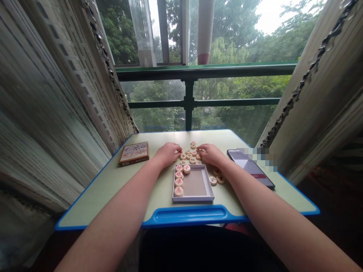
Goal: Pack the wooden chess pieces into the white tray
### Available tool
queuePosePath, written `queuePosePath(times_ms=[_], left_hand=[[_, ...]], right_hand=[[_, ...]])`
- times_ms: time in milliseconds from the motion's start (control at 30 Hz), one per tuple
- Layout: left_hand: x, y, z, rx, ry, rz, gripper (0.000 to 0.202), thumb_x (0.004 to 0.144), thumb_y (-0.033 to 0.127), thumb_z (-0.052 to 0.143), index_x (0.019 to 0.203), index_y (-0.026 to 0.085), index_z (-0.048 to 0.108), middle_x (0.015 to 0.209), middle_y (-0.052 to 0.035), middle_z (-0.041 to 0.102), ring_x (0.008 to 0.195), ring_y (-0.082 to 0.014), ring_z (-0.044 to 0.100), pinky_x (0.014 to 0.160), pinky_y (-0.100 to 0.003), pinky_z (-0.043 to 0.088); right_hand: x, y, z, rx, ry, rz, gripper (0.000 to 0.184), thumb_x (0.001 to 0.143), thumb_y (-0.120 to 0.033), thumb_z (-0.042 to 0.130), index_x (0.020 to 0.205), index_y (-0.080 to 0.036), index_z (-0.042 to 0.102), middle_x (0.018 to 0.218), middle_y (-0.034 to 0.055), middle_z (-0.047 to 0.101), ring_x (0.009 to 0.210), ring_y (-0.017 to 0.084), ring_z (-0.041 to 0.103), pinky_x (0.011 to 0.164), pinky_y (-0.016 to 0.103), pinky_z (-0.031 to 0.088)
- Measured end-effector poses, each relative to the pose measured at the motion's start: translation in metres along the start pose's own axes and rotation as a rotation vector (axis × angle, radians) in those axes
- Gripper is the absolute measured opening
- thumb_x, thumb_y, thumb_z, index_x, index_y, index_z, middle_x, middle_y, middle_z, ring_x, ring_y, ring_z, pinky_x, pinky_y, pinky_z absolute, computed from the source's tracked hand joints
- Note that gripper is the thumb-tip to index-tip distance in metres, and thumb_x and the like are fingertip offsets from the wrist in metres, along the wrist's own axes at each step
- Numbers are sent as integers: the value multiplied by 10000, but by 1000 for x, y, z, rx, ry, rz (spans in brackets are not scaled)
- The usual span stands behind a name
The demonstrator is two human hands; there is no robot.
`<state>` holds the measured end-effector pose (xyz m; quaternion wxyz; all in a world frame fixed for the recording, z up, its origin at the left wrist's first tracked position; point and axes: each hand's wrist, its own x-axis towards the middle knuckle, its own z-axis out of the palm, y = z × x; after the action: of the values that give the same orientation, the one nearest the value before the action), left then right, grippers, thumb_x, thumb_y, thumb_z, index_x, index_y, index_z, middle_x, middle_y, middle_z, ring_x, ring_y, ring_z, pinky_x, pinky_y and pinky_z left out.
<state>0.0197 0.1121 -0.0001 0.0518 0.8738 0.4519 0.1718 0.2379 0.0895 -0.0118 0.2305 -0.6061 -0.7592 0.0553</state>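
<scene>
Left hand [168,153] and right hand [211,154] stretch forward, fingers [202,147] perhaps touching pieces [192,161].

Arms [121,200] stretched forward; left hand [168,154], right hand [212,154] curled.

Red characters on round pieces [178,191] read 帥, 士 and 馬.

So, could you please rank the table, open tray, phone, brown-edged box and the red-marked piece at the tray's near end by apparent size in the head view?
1. Table
2. Open tray
3. Phone and brown-edged box: unsure, as pixelation covers part of the phone
4. Red-marked piece
</scene>
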Motion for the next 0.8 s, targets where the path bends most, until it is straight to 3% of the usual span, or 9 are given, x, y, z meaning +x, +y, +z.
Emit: queuePosePath(times_ms=[233, 600, 800], left_hand=[[-1, -1, 1, 12, 12, -34, 295, 803, 323, 528, 1015, 186, 681, 1016, -93, 623, 979, -224, 572, 884, -307, 431], [1, 0, 1, -44, 61, -79, 182, 791, 244, 559, 936, 176, 645, 931, -63, 610, 815, -180, 578, 753, -287, 455], [4, -2, 4, -50, 51, -120, 236, 790, 259, 564, 985, 173, 666, 965, -71, 609, 838, -177, 593, 799, -278, 454]], right_hand=[[0, 1, 0, -60, -11, 32, 303, 803, -202, 490, 1024, -175, 696, 1089, 106, 656, 996, 216, 590, 895, 298, 429], [-2, -1, 1, -62, -9, 32, 343, 878, -304, 436, 1108, -182, 660, 1193, 93, 610, 1075, 228, 549, 948, 308, 393], [0, -9, -2, -12, 39, 54, 358, 836, -204, 452, 1145, -169, 627, 1237, 91, 575, 1120, 212, 528, 983, 282, 371]])
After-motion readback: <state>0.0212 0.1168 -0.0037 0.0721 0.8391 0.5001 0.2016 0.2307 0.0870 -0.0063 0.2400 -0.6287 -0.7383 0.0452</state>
